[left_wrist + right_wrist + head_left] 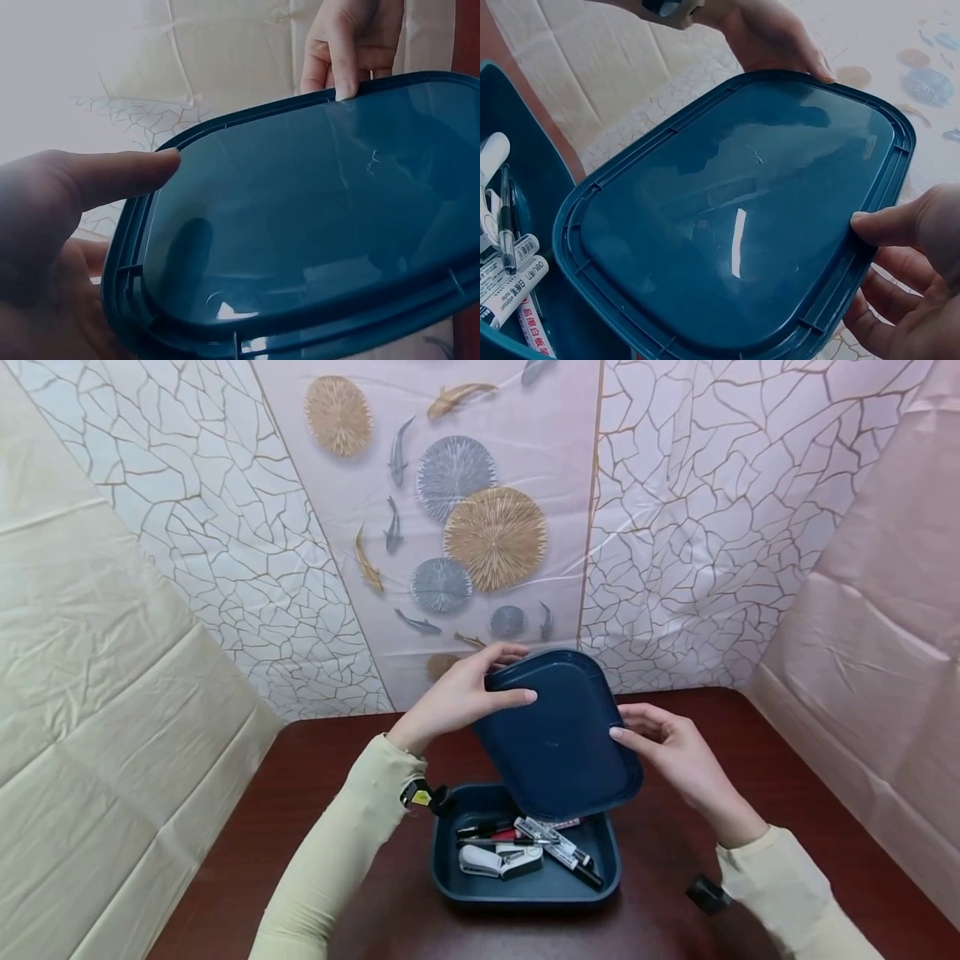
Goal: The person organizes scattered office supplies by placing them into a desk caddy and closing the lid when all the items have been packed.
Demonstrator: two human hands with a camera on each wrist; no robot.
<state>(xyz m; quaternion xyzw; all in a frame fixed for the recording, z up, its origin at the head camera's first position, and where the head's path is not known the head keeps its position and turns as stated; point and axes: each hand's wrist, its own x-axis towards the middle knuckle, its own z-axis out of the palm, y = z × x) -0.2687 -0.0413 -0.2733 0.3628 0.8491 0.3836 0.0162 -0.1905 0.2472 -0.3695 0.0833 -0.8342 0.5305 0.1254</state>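
A dark blue plastic lid (555, 743) is held up on a tilt, its ribbed underside facing me. My left hand (468, 693) pinches its upper left edge, thumb on the underside and fingers behind. At the opposite edge my right hand (678, 756) pinches it the same way. Beneath the lid a matching blue box (525, 893) sits uncovered on the table. Inside it lie a white stapler (480, 861), several whiteboard markers (514, 289) and a black pen (507, 225). The lid overlaps the box's back right rim in the head view.
The dark red-brown table (360, 860) extends around the box. Behind its back edge hangs a patterned cloth (480, 527), and cream cloth walls (97, 693) close in both sides. Small black wrist cameras (707, 894) are strapped at the sleeves.
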